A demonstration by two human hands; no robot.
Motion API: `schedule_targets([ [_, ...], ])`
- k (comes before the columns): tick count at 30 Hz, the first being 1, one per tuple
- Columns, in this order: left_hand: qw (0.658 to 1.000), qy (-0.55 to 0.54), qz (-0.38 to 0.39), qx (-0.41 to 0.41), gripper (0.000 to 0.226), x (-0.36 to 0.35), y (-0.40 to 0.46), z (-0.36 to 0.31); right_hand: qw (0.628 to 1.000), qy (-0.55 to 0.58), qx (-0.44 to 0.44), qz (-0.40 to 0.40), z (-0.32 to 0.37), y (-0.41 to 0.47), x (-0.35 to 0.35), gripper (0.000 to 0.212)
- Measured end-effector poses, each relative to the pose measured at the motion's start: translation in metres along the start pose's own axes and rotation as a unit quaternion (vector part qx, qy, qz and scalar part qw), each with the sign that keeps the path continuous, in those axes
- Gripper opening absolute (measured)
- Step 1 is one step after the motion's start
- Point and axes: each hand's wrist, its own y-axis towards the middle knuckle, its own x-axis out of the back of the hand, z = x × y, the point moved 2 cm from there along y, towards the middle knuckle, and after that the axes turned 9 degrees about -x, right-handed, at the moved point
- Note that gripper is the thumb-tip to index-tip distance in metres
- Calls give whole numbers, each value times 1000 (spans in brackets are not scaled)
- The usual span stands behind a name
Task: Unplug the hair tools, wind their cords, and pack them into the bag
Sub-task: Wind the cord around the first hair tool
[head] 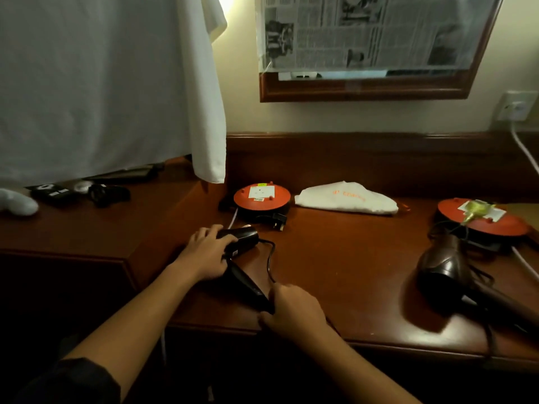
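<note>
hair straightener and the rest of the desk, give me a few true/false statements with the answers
1. The left hand grips the black hair straightener. True.
2. The hair dryer is packed inside the white bag. False: it lies on the wooden desk, apart from the bag.
3. A black plug lies loose on the desk beside the left orange extension reel. True.
4. The right hand rests on the right orange extension reel. False: it is at the straightener's near end, by its cord.
5. The mirror is covered with newspaper. True.
</note>
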Motion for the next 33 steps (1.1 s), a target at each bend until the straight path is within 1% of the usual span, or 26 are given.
schedule_targets([
  [2,1000,11,17,-6,76,-8,-3,5,1000,14,-12,-8,-1,-3,-1,12],
  [3,999,25,23,-11,82,-12,-4,8,999,24,-23,-5,-2,-3,0,8],
  [5,997,65,33,-16,92,-20,-5,12,997,58,-47,10,-6,-3,3,8],
  [7,996,87,32,-11,96,-25,-7,15,989,123,-75,24,-12,-2,13,8],
  [10,996,86,1,-6,92,-28,-8,10,960,260,-99,31,-19,-6,39,9],
  [13,997,63,-36,1,87,-24,-8,-4,929,364,-68,-18,-25,-13,71,9],
  [15,999,1,-53,10,84,-20,-8,-17,901,429,-42,-42,-29,-16,91,12],
  [18,991,-97,-93,6,73,-13,-6,-39,869,487,-25,-86,-38,-18,115,14],
  [20,985,-120,-126,4,66,-8,-5,-51,847,519,-19,-115,-44,-20,128,20],
  [23,978,-133,-160,9,60,0,-1,-66,802,586,0,-115,-44,-23,139,30],
  [25,972,-157,-177,13,59,7,3,-73,774,624,24,-108,-39,-26,142,28],
  [26,967,-174,-187,15,58,13,5,-75,766,632,36,-110,-36,-26,142,27],
  [27,961,-192,-196,18,55,18,7,-76,766,631,48,-113,-33,-27,141,26],
  [30,953,-222,-205,8,48,36,13,-81,789,599,81,-109,-26,-31,143,29],
  [33,940,-271,-208,8,33,52,20,-84,786,609,82,-62,-24,-30,149,36],
])
